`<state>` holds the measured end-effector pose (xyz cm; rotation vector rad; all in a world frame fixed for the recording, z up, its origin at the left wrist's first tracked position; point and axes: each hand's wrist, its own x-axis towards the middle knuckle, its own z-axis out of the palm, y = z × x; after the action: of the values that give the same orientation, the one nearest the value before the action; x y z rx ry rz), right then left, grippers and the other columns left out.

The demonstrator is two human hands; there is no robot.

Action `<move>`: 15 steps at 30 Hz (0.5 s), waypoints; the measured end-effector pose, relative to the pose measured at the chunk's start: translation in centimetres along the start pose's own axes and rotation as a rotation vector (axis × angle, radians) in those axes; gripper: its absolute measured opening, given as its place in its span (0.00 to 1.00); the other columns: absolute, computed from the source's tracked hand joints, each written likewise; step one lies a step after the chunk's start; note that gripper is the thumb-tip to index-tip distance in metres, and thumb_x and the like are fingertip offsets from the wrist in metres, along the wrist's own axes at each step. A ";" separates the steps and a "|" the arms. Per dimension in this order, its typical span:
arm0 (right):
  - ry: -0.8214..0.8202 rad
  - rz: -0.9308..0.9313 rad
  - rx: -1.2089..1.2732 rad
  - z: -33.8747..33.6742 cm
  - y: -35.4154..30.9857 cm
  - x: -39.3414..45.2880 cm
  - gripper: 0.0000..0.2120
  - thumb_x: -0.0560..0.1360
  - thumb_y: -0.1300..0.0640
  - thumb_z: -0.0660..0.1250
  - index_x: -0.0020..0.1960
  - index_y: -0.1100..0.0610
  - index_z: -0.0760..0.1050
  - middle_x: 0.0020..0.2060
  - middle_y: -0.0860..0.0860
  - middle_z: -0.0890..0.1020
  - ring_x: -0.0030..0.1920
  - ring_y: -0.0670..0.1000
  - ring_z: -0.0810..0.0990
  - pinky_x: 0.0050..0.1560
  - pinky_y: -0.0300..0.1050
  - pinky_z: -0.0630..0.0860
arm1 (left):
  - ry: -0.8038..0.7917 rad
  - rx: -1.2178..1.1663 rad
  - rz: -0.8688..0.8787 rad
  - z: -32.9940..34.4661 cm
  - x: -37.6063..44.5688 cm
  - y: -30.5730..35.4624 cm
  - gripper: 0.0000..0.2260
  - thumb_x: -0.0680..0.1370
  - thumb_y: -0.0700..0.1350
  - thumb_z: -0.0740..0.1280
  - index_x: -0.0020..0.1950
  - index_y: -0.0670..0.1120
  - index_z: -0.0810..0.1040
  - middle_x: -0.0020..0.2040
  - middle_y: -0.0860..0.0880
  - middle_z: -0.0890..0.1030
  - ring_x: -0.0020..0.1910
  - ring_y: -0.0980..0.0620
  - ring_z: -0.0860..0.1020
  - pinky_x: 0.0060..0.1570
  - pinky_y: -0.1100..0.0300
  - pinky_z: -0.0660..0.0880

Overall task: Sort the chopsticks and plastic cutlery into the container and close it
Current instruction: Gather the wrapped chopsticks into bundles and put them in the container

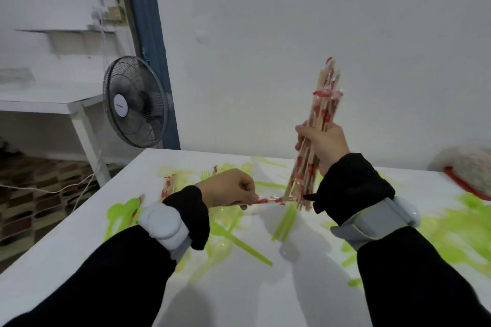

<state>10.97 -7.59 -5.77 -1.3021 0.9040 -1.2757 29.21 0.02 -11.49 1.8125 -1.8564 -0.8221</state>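
Note:
My right hand (325, 145) grips a thick bundle of wrapped wooden chopsticks (322, 103), held upright above the white table (79, 233). My left hand (229, 188) pinches one red-and-white wrapped chopstick pair (268, 199), held level, with its far end touching the bundle's lower end. Green plastic cutlery (249, 247) lies scattered over the table, with more heaped at the right (457, 231). A few wrapped chopsticks (168, 186) lie on the table behind my left wrist. No container shows clearly.
A red-rimmed object under a white mesh cover (470, 175) sits at the table's far right edge. A standing fan (135, 103) is beyond the table's left corner, beside a white shelf table (53, 103). A cable trails across the floor.

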 end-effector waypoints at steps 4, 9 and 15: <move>-0.020 -0.053 0.090 3.0 -2.1 0.2 0.09 0.73 0.67 0.67 0.37 0.57 0.70 0.27 0.52 0.73 0.21 0.47 0.74 0.31 0.41 0.73 | 0.085 0.019 -0.105 -5.2 -1.4 -2.4 0.10 0.79 0.46 0.64 0.39 0.45 0.72 0.30 0.49 0.79 0.24 0.56 0.76 0.28 0.65 0.68; -0.196 0.153 -0.176 8.8 1.2 0.3 0.09 0.71 0.70 0.67 0.36 0.62 0.70 0.28 0.57 0.74 0.19 0.48 0.73 0.25 0.39 0.72 | 0.401 -0.118 -0.396 -9.5 -3.3 -8.0 0.15 0.80 0.45 0.62 0.35 0.43 0.65 0.29 0.46 0.68 0.24 0.51 0.64 0.26 0.64 0.58; -0.348 0.387 -0.645 15.3 8.5 -0.4 0.08 0.70 0.66 0.69 0.38 0.66 0.70 0.31 0.58 0.76 0.29 0.54 0.78 0.33 0.42 0.72 | 0.397 0.129 -0.604 -7.9 -4.1 -13.5 0.22 0.73 0.52 0.71 0.56 0.35 0.75 0.53 0.37 0.79 0.52 0.40 0.78 0.35 0.59 0.64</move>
<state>27.11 -5.96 -12.32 -1.6681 1.2884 -0.4376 44.76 3.47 -14.16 2.4527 -1.1446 -0.4738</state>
